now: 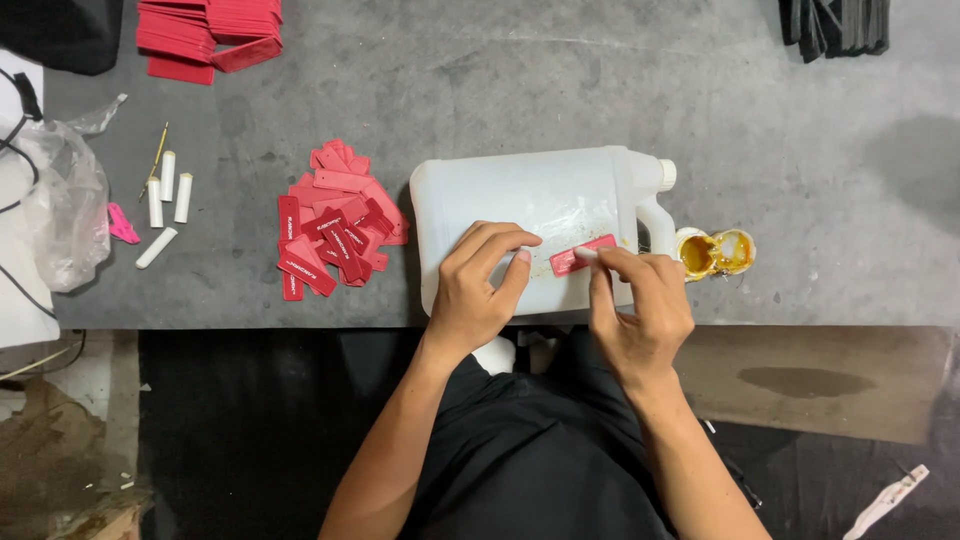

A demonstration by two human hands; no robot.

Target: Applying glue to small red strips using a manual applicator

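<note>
Seated at grey worktable, looking down at own hands. White plastic jug lies flat on its side in front of me, cap end to the R, used as a work surface. One red tag lies on the jug's upper face, near its R-hand lower corner, slightly tilted. My left hand rests on the jug just L of the tag; fingers curled loose, index and middle stretched toward the tag's L end, nothing gripped; can't tell if tips touch it. My right hand is at the tag's R end, thumb and forefinger pinched nearly closed over sth small and pale right at the tag; can't tell what it is. Just R of the jug's handle, 2 small open pots of yellow glue side by side, touching. L of the jug, near but apart, a loose heap of red tags. Further L: 4 white sticks, a thin yellow-handled tool beside them, a pink clip, a clear plastic bag. Top L edge: neat red stack. Top R: black stack.
</note>
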